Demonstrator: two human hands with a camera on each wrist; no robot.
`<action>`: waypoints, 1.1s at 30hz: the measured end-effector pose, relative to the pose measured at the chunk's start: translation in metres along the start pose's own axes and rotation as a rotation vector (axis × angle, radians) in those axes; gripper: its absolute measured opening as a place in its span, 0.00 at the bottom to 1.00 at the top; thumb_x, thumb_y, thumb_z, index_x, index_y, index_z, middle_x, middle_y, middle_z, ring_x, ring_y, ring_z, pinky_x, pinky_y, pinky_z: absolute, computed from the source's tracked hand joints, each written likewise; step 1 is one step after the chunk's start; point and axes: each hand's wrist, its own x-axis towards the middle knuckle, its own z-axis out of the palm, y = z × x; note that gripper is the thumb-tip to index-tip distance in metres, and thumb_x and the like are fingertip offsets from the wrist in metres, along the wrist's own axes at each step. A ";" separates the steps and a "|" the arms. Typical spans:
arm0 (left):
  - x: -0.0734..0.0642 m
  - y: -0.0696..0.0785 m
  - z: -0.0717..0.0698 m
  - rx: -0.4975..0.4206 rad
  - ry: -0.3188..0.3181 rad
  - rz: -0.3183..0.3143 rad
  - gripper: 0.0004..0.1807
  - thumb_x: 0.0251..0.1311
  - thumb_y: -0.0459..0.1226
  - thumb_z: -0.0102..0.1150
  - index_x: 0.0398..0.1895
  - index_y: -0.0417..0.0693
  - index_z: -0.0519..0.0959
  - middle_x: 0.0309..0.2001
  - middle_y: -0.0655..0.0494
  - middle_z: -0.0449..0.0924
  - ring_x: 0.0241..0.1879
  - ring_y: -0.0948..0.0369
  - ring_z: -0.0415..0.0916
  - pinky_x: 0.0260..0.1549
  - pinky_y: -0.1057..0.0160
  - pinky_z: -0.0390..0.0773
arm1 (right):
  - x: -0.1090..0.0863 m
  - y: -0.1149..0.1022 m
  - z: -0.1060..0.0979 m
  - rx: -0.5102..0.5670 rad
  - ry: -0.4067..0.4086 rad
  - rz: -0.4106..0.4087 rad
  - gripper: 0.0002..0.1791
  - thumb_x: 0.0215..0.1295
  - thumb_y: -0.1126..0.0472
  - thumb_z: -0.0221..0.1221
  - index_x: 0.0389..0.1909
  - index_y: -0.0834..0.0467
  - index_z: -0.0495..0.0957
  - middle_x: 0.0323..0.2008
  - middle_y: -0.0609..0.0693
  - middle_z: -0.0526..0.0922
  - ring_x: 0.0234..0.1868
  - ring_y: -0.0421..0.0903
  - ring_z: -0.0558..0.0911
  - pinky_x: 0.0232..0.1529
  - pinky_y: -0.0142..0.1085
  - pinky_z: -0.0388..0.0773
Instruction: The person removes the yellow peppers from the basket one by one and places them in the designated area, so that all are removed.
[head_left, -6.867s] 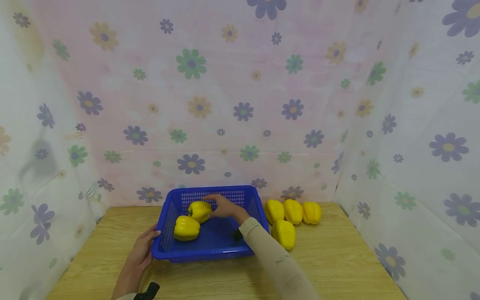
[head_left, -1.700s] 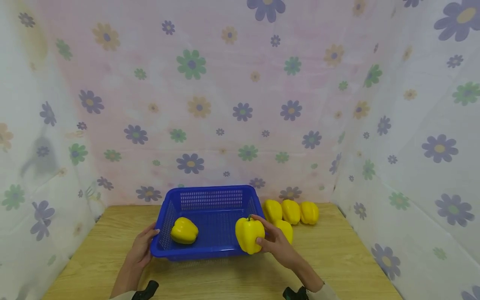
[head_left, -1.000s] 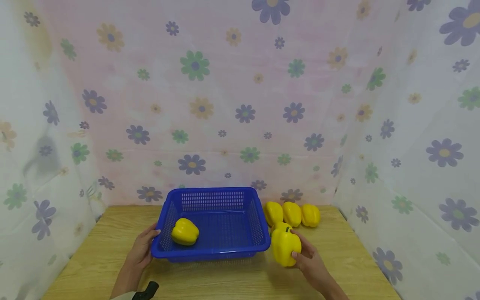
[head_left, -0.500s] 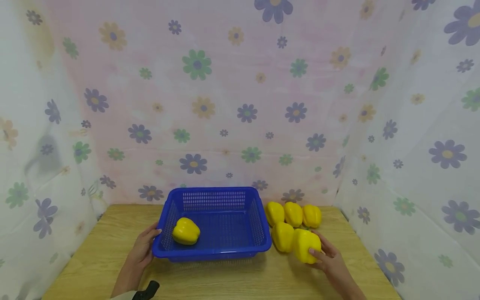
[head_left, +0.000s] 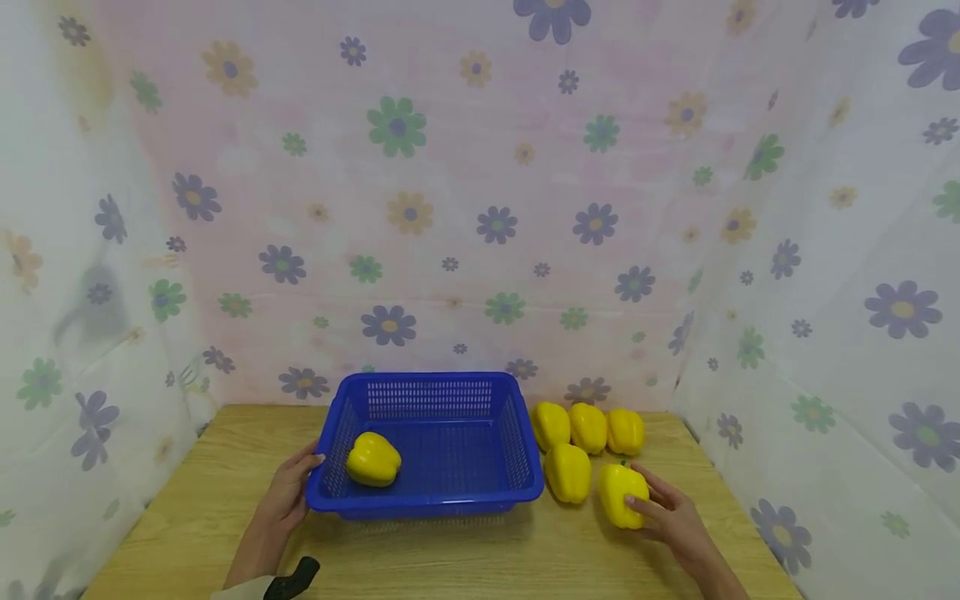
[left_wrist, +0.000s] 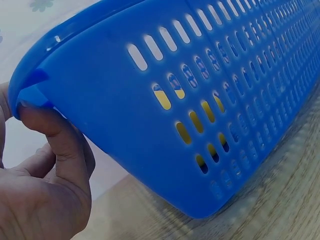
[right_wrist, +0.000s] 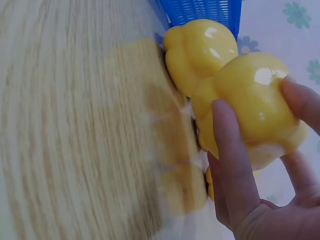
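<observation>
My left hand [head_left: 287, 493] grips the left rim of a blue plastic basket [head_left: 431, 507]; in the left wrist view its fingers [left_wrist: 64, 150] hook under that rim. One yellow bell pepper [head_left: 372, 460] lies inside the basket, toward its left side. Right of the basket, my right hand [head_left: 675, 525] holds another yellow bell pepper [head_left: 621, 493] between thumb and fingers, green stem upward. The right wrist view shows the held pepper [right_wrist: 252, 95] close up; whether its underside touches the table cannot be told. Just to its left stands a yellow bell pepper [head_left: 567, 472] on the table.
Three more yellow bell peppers [head_left: 588, 428] stand in a row behind, right of the basket. The wooden table [head_left: 450, 558] runs back to a flower-printed cloth [head_left: 450, 250], which also hangs on both sides.
My right hand has taken a bell pepper out of the basket, carried it right past the rim, and lowered it beside the others. The left hand stays on the rim.
</observation>
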 end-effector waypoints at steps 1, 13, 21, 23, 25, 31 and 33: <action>0.000 0.000 0.000 -0.001 -0.003 -0.001 0.34 0.76 0.33 0.41 0.80 0.33 0.45 0.45 0.69 0.82 0.45 0.69 0.81 0.47 0.68 0.83 | 0.001 0.001 0.000 -0.007 -0.002 0.001 0.43 0.70 0.59 0.64 0.80 0.57 0.54 0.75 0.73 0.55 0.55 0.51 0.81 0.47 0.52 0.86; 0.000 -0.001 0.001 -0.006 -0.002 -0.040 0.34 0.77 0.33 0.40 0.81 0.36 0.43 0.45 0.70 0.82 0.45 0.69 0.81 0.48 0.67 0.83 | 0.019 0.009 -0.009 -0.058 -0.080 -0.038 0.41 0.72 0.62 0.60 0.80 0.60 0.51 0.75 0.75 0.52 0.61 0.56 0.78 0.49 0.51 0.85; -0.002 0.000 0.000 0.005 -0.001 -0.009 0.34 0.76 0.34 0.41 0.80 0.33 0.44 0.46 0.69 0.82 0.46 0.69 0.81 0.48 0.67 0.83 | 0.027 0.001 -0.009 -0.133 -0.150 -0.037 0.42 0.74 0.54 0.58 0.81 0.61 0.49 0.76 0.75 0.50 0.60 0.56 0.78 0.48 0.50 0.86; -0.002 0.000 0.000 0.006 0.001 -0.005 0.35 0.76 0.34 0.42 0.80 0.32 0.45 0.46 0.69 0.82 0.46 0.69 0.81 0.47 0.67 0.83 | 0.029 0.000 -0.008 -0.140 -0.155 -0.030 0.42 0.75 0.53 0.58 0.81 0.61 0.48 0.75 0.75 0.51 0.58 0.55 0.80 0.48 0.49 0.86; -0.002 0.000 0.000 0.003 0.002 -0.009 0.35 0.76 0.34 0.43 0.80 0.33 0.45 0.46 0.69 0.82 0.46 0.69 0.81 0.48 0.67 0.83 | 0.032 0.000 -0.006 -0.144 -0.150 -0.027 0.42 0.75 0.52 0.57 0.81 0.62 0.48 0.75 0.75 0.52 0.57 0.53 0.80 0.48 0.48 0.86; -0.002 0.001 0.000 0.008 -0.008 0.000 0.34 0.76 0.34 0.43 0.79 0.33 0.46 0.47 0.68 0.82 0.46 0.69 0.81 0.48 0.67 0.83 | 0.042 -0.002 -0.001 -0.145 -0.139 -0.053 0.40 0.77 0.53 0.55 0.80 0.64 0.49 0.74 0.75 0.54 0.57 0.54 0.79 0.48 0.48 0.86; -0.002 0.001 -0.001 0.012 -0.014 0.003 0.34 0.76 0.34 0.43 0.79 0.34 0.46 0.47 0.68 0.82 0.46 0.69 0.81 0.48 0.67 0.83 | 0.045 -0.003 -0.001 -0.148 -0.144 -0.052 0.40 0.77 0.54 0.55 0.80 0.64 0.49 0.74 0.74 0.55 0.56 0.53 0.79 0.48 0.47 0.86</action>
